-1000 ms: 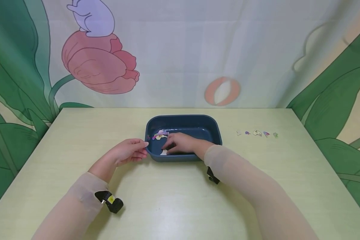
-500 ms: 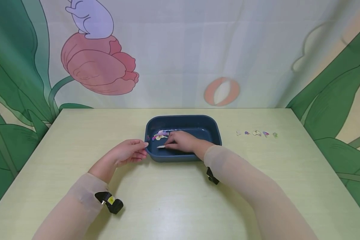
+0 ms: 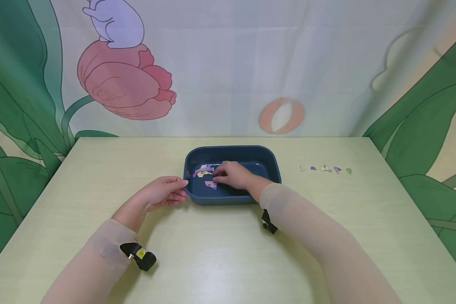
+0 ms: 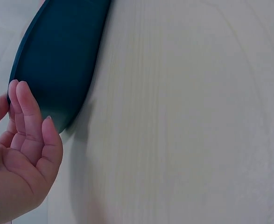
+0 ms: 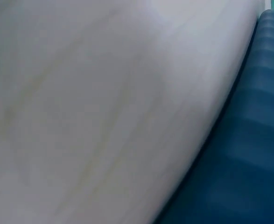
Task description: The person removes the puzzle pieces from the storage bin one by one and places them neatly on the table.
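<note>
A dark blue rectangular tray [image 3: 232,201] stands on the table. My left hand [image 3: 165,192] pinches its left rim between thumb and fingers; the left wrist view shows this hand [image 4: 27,149] at the corner of the tray [image 4: 62,51]. Inside the tray, a pink-purple sticker-like cutout [image 3: 210,185] lies flat, patterned side up. Behind it sits a small cluster of colourful cutouts [image 3: 203,170]. My right hand [image 3: 233,174] reaches in over the front rim, fingers loosely bent beside these pieces, with nothing visible in its hold. The right wrist view shows only the tray's outer wall [image 5: 235,158] and table.
Right of the tray, several small cutouts lie in a row, among them a white one [image 3: 325,168] and a green one [image 3: 349,171]. The pale wooden table [image 3: 220,253] ends at a printed curtain [image 3: 220,76] behind.
The cutout under my right hand showed white, then stood tilted in the fingers, and now lies patterned side up, let go. The right hand has shifted slightly right; the left hand stays put.
</note>
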The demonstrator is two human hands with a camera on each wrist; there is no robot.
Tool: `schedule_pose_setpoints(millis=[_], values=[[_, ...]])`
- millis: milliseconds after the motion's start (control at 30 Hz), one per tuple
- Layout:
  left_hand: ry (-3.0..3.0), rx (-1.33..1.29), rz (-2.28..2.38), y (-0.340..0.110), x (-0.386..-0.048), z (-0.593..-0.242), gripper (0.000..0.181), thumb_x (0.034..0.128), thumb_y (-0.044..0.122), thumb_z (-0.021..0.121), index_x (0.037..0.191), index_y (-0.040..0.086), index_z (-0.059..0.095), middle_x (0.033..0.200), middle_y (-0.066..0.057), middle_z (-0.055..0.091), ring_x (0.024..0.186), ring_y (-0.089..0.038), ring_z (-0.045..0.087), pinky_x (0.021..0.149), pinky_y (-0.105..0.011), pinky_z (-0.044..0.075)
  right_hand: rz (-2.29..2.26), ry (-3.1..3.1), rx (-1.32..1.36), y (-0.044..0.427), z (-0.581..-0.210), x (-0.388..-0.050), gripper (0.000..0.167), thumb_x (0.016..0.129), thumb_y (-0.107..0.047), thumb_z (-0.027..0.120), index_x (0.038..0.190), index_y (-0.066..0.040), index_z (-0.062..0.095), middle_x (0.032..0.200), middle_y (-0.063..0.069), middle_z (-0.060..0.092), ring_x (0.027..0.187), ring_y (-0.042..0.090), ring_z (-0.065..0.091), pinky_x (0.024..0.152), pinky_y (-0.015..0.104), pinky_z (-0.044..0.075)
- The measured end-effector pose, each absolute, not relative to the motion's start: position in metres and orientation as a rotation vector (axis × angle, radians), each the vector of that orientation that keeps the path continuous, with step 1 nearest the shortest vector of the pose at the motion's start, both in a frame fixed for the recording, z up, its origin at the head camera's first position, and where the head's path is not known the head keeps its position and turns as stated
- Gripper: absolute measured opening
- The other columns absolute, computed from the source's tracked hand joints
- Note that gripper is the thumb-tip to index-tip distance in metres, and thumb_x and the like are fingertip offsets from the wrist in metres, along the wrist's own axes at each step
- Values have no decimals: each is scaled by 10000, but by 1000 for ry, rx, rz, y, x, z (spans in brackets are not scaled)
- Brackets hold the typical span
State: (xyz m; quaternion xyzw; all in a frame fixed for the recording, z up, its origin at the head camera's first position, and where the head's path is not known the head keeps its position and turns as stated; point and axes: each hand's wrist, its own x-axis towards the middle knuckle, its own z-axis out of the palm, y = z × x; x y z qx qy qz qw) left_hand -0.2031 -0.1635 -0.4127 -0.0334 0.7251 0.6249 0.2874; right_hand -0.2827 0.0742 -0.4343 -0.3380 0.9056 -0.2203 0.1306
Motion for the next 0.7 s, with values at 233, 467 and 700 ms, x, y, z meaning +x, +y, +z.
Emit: schedule_pose_setpoints(millis=[233,467,700], values=[[1941,-91,1669,-162,-203,-415,229,963,270,525,927,46,560,793,-60,633,736,-178,614,723,-281,518,-632,2495,-969,78,-435,-281,431,796,-260,752,1193,-132,645,1036,45,572,921,164,508,819,260,426],[1947,-78,1676,-161,-202,-417,233,962,272,526,925,45,560,789,-52,628,738,-177,611,727,-286,515,-674,2493,-971,81,-433,-280,343,792,-192,756,1121,-124,688,1022,54,581,904,172,518,807,264,440],[1952,-64,1680,-162,-201,-418,221,966,263,520,910,52,558,779,-39,626,737,-173,608,736,-290,514,-657,2515,-1006,79,-437,-280,312,807,-204,744,1104,-124,695,1007,41,581,898,162,507,798,251,434]])
